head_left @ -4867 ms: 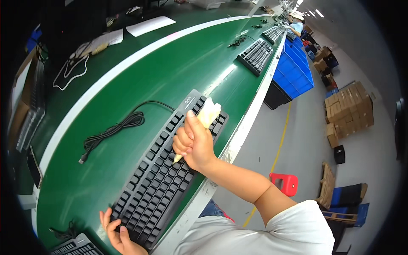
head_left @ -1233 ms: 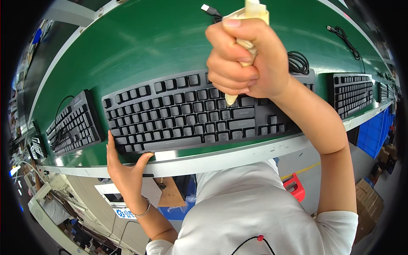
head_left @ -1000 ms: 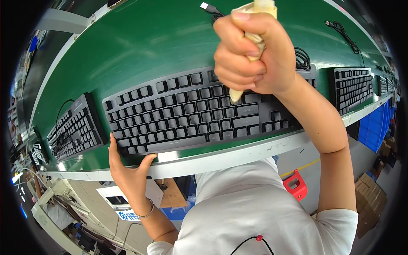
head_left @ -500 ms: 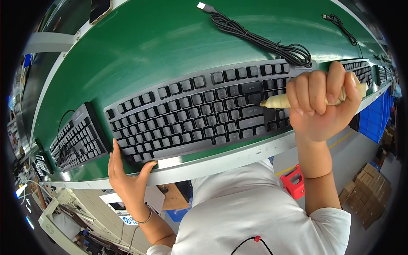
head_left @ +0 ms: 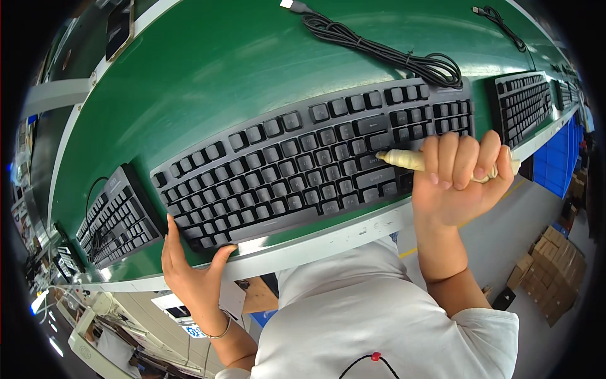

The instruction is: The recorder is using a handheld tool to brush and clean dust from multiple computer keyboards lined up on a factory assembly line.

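A: What's the biggest thing there?
B: A green bench (head_left: 189, 95), running right across the view.
A: And on it?
B: A dark keyboard (head_left: 278, 167) lies across the middle, near the bench's front. A second keyboard (head_left: 120, 218) sits to its left, a third keyboard (head_left: 522, 104) to its right. Behind its right half lies a bundled cable (head_left: 385, 50).
A: The hands?
B: The left hand (head_left: 192, 271) has thumb and fingers spread wide at the keyboard's front left corner. The right hand (head_left: 464, 170) is clenched.
A: Around what?
B: A pale wrapped tool (head_left: 407, 159). Its tip is at a wide key (head_left: 369, 163); whether they touch, I can't tell.
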`<action>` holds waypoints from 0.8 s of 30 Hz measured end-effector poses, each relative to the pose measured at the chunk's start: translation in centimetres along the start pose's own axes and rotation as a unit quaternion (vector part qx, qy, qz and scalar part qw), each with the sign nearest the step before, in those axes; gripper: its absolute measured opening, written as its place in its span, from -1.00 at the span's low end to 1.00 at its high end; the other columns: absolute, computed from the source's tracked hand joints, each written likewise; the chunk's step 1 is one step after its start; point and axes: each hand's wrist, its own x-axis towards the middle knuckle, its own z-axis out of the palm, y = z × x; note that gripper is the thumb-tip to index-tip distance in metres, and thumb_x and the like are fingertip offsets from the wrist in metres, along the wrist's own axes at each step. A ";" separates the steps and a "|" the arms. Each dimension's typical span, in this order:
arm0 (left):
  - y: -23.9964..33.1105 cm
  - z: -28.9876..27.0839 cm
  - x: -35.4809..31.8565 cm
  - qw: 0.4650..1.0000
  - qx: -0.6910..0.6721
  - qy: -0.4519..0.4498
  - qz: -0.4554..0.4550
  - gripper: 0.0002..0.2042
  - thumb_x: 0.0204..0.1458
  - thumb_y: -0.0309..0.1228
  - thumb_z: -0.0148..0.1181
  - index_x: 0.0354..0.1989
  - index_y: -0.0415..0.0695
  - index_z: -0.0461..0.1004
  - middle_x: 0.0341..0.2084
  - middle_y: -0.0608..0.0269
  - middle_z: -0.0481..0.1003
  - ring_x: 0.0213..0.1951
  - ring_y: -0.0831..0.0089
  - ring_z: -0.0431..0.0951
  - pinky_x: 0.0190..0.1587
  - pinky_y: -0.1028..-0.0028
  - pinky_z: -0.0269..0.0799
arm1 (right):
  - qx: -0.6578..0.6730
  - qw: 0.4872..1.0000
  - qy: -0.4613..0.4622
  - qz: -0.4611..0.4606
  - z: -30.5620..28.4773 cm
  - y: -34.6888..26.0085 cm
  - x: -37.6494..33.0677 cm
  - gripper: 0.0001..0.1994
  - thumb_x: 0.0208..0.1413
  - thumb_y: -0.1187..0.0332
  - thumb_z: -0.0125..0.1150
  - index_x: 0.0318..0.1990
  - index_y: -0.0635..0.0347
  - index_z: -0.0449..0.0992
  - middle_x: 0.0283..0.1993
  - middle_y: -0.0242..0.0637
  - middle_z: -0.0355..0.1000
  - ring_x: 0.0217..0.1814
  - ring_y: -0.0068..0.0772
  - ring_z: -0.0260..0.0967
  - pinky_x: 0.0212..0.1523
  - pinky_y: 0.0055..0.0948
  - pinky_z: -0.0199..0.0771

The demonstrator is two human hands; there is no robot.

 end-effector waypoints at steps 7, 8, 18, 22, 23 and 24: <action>0.7 -0.5 0.1 0.999 0.033 -0.011 0.016 0.01 -0.49 0.01 0.56 0.24 -0.23 0.31 -0.01 -0.02 0.52 -0.08 0.14 0.54 0.01 0.30 0.45 | 0.056 0.995 -0.009 0.080 -1.7 -1.1 1.3 -0.63 0.30 0.14 -0.37 -0.58 -0.06 0.12 -0.82 -0.57 -0.04 -0.78 -0.63 -0.24 -0.71 -0.58 -0.09; 0.8 -0.6 0.1 0.999 0.034 -0.011 0.018 0.01 -0.49 0.01 0.56 0.24 -0.23 0.31 -0.02 -0.03 0.52 -0.08 0.14 0.54 0.00 0.30 0.45 | 0.057 0.995 0.006 0.083 -1.5 -1.3 1.3 -0.63 0.30 0.14 -0.36 -0.59 -0.06 0.12 -0.82 -0.58 -0.05 -0.79 -0.64 -0.24 -0.72 -0.59 -0.10; 2.8 -1.6 0.4 0.998 0.045 -0.028 0.028 0.01 -0.46 0.01 0.55 0.26 -0.23 0.29 -0.06 -0.01 0.53 -0.11 0.15 0.54 -0.03 0.31 0.44 | 0.047 0.989 0.087 0.113 -1.6 -2.0 3.5 -0.63 0.28 0.15 -0.31 -0.62 -0.09 0.10 -0.84 -0.59 -0.09 -0.81 -0.66 -0.26 -0.75 -0.61 -0.14; 1.1 -1.0 0.4 0.998 0.047 -0.022 0.042 0.01 -0.45 0.01 0.54 0.26 -0.24 0.28 -0.06 0.00 0.53 -0.12 0.16 0.53 -0.03 0.31 0.44 | 0.053 0.985 0.125 0.109 -1.3 0.4 2.2 -0.63 0.26 0.16 -0.29 -0.63 -0.09 0.10 -0.84 -0.59 -0.09 -0.81 -0.67 -0.26 -0.76 -0.62 -0.15; 0.2 -0.6 0.4 0.997 0.045 -0.016 0.055 0.00 -0.44 0.01 0.54 0.26 -0.24 0.28 -0.06 0.01 0.53 -0.12 0.16 0.53 -0.03 0.31 0.44 | 0.048 0.986 0.119 0.103 -1.0 1.2 1.3 -0.63 0.26 0.16 -0.28 -0.64 -0.09 0.10 -0.84 -0.60 -0.10 -0.81 -0.67 -0.27 -0.76 -0.62 -0.15; -0.6 -0.2 0.5 0.997 0.043 -0.010 0.068 0.00 -0.43 0.01 0.54 0.26 -0.24 0.28 -0.06 0.01 0.53 -0.12 0.16 0.53 -0.04 0.31 0.44 | 0.044 0.988 0.114 0.096 -0.7 2.0 0.6 -0.63 0.26 0.16 -0.28 -0.64 -0.09 0.09 -0.84 -0.60 -0.10 -0.81 -0.67 -0.27 -0.77 -0.62 -0.16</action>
